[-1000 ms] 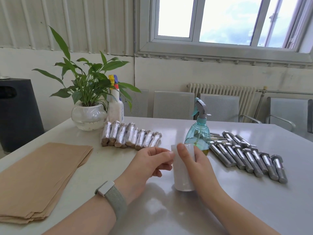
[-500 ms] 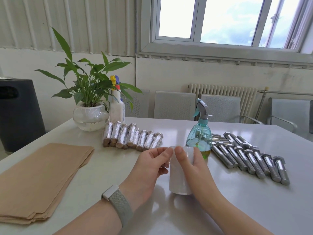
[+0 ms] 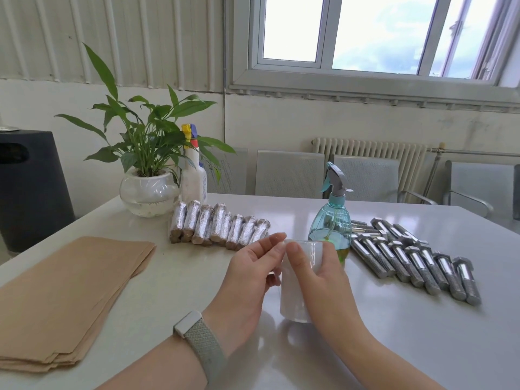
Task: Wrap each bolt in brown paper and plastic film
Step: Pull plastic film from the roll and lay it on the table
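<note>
While the film roll stood upright on the table, both hands met at its top edge. The right hand was wrapped round the roll's right side, its fingers curled over the front near the rim, so the roll sat closed inside that grasp. The left hand lay just left of the roll, its fingers bent together with the tips pressed to the roll's upper left edge, beside the right thumb; whether they pinched a loose end of film could not be told. A grey watch band circled the left wrist.

Right of the roll, the bare bolts lay side by side in a slanting row on the table, apart from both hands. Directly behind the roll, and partly hidden by it, stood a teal spray bottle. Behind and left of the roll lay the wrapped bolts, packed touching in a row. Far left of the roll sat the brown paper, stacked flat near the table edge. Beyond the wrapped bolts, left of the roll, stood a plant in a glass bowl, with a white spray bottle just beside it.
</note>
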### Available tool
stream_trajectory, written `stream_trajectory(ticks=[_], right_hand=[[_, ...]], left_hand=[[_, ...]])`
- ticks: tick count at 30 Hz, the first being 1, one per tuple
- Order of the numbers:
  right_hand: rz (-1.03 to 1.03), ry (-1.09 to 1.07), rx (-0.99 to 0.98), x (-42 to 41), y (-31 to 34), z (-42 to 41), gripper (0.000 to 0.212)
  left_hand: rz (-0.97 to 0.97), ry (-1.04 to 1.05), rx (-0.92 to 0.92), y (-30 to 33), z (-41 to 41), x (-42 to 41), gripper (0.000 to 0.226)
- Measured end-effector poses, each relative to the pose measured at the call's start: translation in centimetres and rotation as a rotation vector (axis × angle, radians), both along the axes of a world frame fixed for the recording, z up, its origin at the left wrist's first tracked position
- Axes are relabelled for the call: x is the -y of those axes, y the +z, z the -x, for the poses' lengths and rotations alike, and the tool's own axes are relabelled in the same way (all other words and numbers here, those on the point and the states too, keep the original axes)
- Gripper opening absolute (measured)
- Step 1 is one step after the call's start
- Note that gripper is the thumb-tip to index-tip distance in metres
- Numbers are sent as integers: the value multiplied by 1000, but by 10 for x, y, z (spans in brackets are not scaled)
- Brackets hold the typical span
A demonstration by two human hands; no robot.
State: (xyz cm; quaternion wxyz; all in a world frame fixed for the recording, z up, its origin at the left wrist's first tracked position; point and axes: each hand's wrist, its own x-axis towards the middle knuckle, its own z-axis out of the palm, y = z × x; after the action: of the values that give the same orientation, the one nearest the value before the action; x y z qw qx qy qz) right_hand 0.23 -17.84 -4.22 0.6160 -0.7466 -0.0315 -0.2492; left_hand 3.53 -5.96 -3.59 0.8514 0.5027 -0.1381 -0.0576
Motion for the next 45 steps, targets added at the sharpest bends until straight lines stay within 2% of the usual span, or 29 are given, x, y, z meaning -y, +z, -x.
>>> stream_trajectory(ticks=[7, 9, 11, 14, 18, 22, 29, 32, 37, 41, 42, 45], right_hand=[[-69, 1, -93, 0, 4, 2, 63], [-124, 32, -158, 0, 6, 2, 66], [-179, 112, -248, -3, 7, 4, 70], [-365, 270, -376, -8, 9, 9, 60], [-402, 274, -364, -11, 13, 11, 67], [-401, 201, -324, -11, 16, 11, 71], [-351, 170, -315, 1, 14, 4, 70], [-309, 182, -296, 4, 16, 4, 66], [-396, 179, -372, 6, 13, 0, 74], [-384, 204, -375, 7, 15, 1, 76], [-389, 213, -371, 8, 15, 1, 71], [-438, 264, -372, 13, 15, 0, 36]], left_hand=[[-185, 169, 169, 1, 3, 0, 15], [-263, 209, 212, 2, 5, -1, 21], [-364, 259, 272, 3, 6, -3, 30], [-544, 455, 415, 3, 4, -8, 28], [-562, 593, 495, 5, 2, -13, 22], [-557, 577, 538, 5, 0, -8, 18], [-611, 385, 542, 9, -11, -18, 16], [-684, 370, 539, 8, -12, -20, 15], [-759, 360, 504, 6, -16, -22, 18], [-795, 401, 500, 2, -17, -26, 20], [-789, 399, 488, 1, -17, -28, 20], [-725, 325, 415, 2, -18, -33, 18]])
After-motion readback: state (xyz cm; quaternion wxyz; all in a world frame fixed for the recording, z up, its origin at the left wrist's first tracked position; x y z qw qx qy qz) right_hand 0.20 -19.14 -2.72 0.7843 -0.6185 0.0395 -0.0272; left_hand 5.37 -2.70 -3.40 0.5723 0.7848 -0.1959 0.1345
